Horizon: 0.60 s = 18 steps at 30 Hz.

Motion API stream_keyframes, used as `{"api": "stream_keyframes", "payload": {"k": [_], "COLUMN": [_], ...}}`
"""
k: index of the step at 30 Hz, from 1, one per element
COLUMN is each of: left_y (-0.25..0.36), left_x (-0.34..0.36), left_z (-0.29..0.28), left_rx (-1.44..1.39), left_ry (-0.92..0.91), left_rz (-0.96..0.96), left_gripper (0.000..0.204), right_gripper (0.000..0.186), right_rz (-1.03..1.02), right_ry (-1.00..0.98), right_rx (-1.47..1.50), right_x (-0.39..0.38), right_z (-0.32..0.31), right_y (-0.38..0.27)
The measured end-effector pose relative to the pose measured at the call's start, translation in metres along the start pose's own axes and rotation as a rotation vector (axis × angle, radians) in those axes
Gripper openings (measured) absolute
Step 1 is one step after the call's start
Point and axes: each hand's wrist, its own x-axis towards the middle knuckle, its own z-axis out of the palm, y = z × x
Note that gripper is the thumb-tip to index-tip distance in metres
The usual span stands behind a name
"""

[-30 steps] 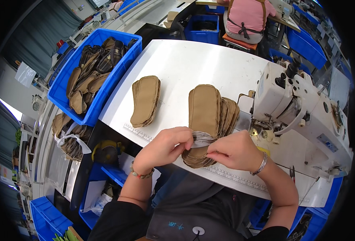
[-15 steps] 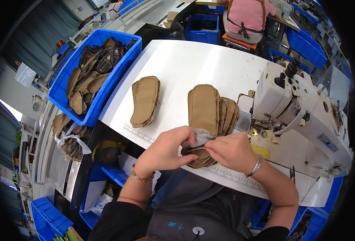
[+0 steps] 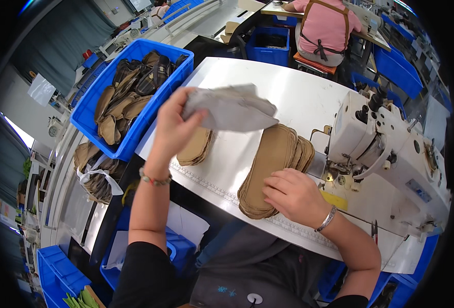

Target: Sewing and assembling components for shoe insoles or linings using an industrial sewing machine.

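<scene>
My left hand point(image 3: 178, 120) is raised over the left part of the table, closed on a bundle of sole-shaped pieces point(image 3: 232, 109) with the grey side showing. That bundle is slightly blurred. Partly hidden below it lies a small stack of tan insoles point(image 3: 195, 148). A taller stack of tan insoles point(image 3: 268, 167) lies at the middle of the table, its near end at the front edge. My right hand point(image 3: 296, 197) is on this stack's right side, fingers curled together against it. More tan pieces point(image 3: 304, 154) are fanned out just behind the stack's right edge.
A white sewing machine point(image 3: 386, 149) stands on the right. Small snips point(image 3: 374, 231) lie near the front edge. A blue crate point(image 3: 129, 97) of brown pieces adjoins the table's left. A person in pink point(image 3: 324, 28) sits beyond the far edge.
My left hand has lifted the grey-sided bundle up and left from the middle stack, over the small left stack. My right hand has stayed by the middle stack, its fingers now on it.
</scene>
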Motion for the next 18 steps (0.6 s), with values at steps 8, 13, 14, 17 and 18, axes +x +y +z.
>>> {"api": "stream_keyframes", "payload": {"k": [8,13,14,17,18], "left_y": [0.013,-0.031,-0.031,-0.014,-0.009], "left_x": [-0.009,-0.071,-0.072,-0.072,-0.072], "left_z": [-0.022,-0.007,-0.011,-0.018,-0.018], "left_rx": [0.858,0.976,0.973,0.749,0.796], "left_ry": [0.038,-0.367,-0.368,-0.395,-0.369], "left_rz": [0.372,0.093,0.094,0.028,0.122], "left_gripper": [0.030,0.032,0.032,0.047,0.052], "right_gripper": [0.023,0.023,0.023,0.023,0.023], "right_rz": [0.039,0.038,0.046,0.060,0.061], "right_ry": [-0.056,-0.049,-0.052,-0.074,-0.087], "right_rx": [-0.019,-0.027,-0.027,-0.018,-0.015], "right_x": [-0.006,-0.004,-0.004,-0.006,-0.006], "right_z": [-0.002,-0.001,-0.001,-0.002,-0.003], "right_y": [0.003,0.001,0.001,0.000,0.000]}}
